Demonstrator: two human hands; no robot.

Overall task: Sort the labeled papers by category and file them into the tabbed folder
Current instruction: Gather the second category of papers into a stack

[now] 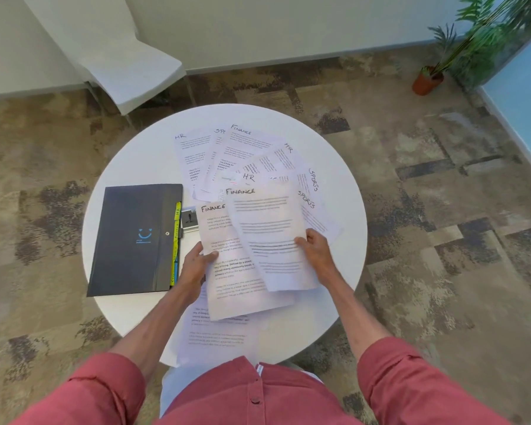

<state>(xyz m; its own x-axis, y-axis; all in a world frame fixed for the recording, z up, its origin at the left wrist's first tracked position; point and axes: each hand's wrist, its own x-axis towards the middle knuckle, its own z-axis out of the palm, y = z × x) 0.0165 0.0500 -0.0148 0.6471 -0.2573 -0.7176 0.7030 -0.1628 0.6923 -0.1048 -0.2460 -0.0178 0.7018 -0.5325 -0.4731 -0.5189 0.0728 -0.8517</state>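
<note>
Red shirt [252,394]; L hand [196,265] grips Finance sheet [236,289], R hand [316,250] 2nd sheet [270,228].

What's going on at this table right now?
A person is sorting labeled papers on a round white table. The left hand pinches one Finance sheet, and the right hand holds a second Finance sheet that overlaps it. More HR, Sports and Finance papers lie fanned out beyond them. The dark tabbed folder lies closed to the left.

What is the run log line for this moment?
left hand holds Finance paper | right hand holds second Finance paper | folder closed
</note>
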